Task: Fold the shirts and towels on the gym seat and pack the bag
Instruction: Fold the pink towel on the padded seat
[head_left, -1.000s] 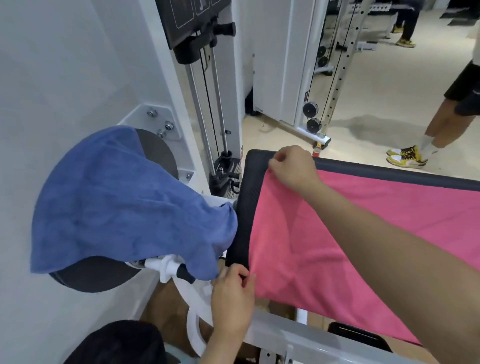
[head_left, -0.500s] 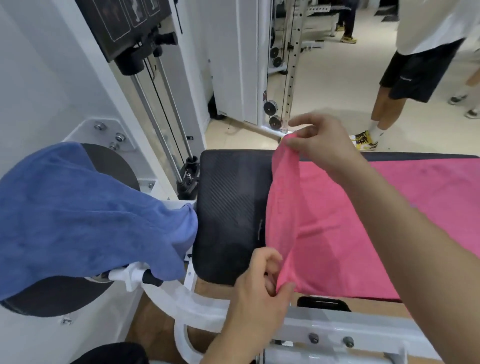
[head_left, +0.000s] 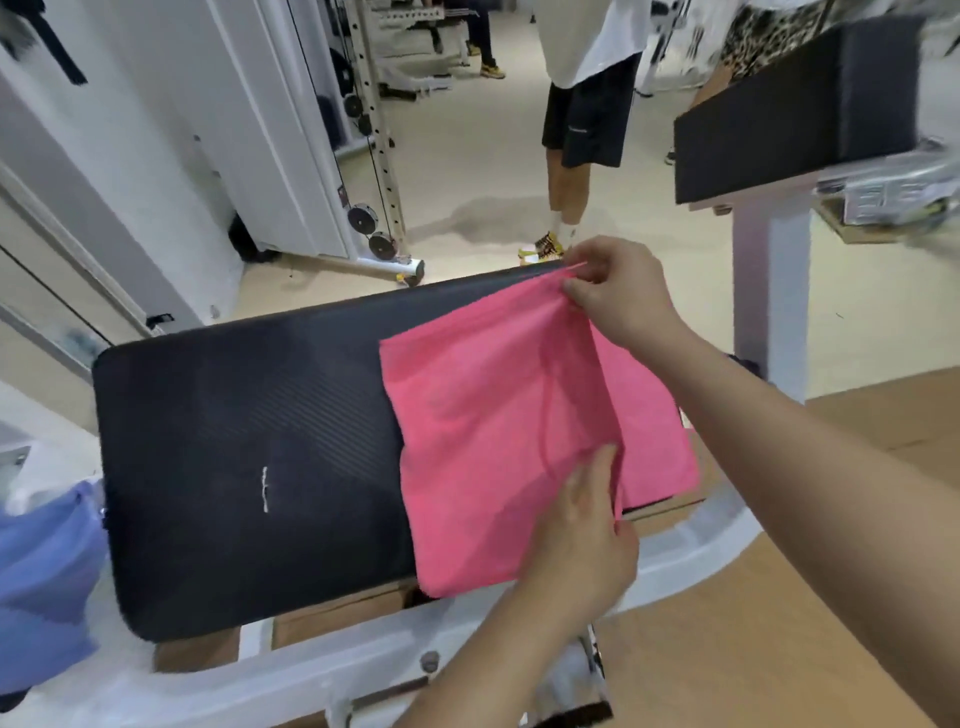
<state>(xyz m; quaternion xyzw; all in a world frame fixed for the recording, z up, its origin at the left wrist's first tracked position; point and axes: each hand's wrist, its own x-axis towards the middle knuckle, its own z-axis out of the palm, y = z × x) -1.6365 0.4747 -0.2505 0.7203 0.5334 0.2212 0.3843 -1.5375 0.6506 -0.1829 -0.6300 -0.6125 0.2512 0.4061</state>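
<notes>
Two layers now make up the pink towel (head_left: 493, 441), doubled over on the right half of the black counter (head_left: 249, 467), its near edge hanging past the front. Half a second ago its left end was only lifted; it has since been carried across to the right. The left grip (head_left: 582, 545) pinches the near corner; farther off, the right grip (head_left: 623, 296) pinches the far corner at the counter's back edge.
</notes>
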